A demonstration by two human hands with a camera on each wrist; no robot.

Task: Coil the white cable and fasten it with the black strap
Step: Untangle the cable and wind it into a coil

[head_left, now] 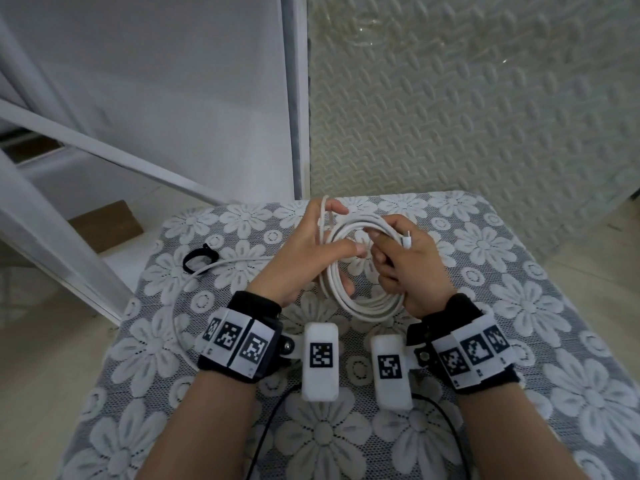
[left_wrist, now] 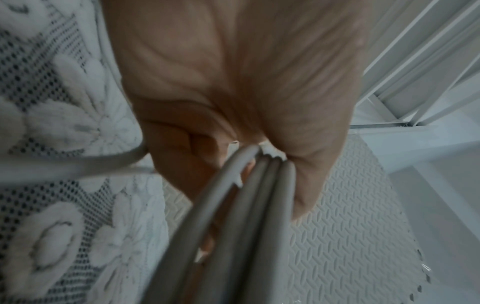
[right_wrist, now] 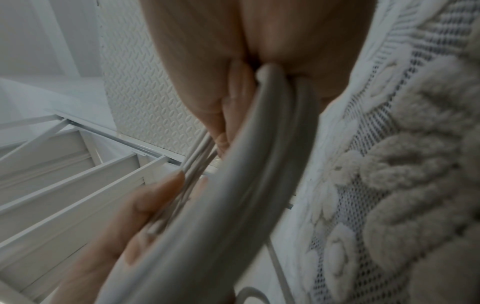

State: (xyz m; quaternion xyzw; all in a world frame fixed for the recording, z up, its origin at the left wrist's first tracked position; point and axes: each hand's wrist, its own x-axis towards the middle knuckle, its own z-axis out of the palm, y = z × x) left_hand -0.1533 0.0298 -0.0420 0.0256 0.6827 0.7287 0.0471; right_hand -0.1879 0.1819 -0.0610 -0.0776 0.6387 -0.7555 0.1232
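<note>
Coiling approx. half done: round white cable [head_left: 360, 299] looped between left hand [head_left: 304, 251] and right hand [head_left: 412, 268], both gripping; tail loose at 9 o'clock. Black strap [head_left: 196, 259] unused on bench [head_left: 519, 306].

The left hand [left_wrist: 233, 82] holds several white cable [left_wrist: 259, 195] loops above the lace tablecloth [left_wrist: 64, 123] at left.

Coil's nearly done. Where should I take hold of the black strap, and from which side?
Pinch the black strap on its left arc, from the left and above. It lies flat as an open ring on the tablecloth, and the white cable tail crosses its right edge.
</note>
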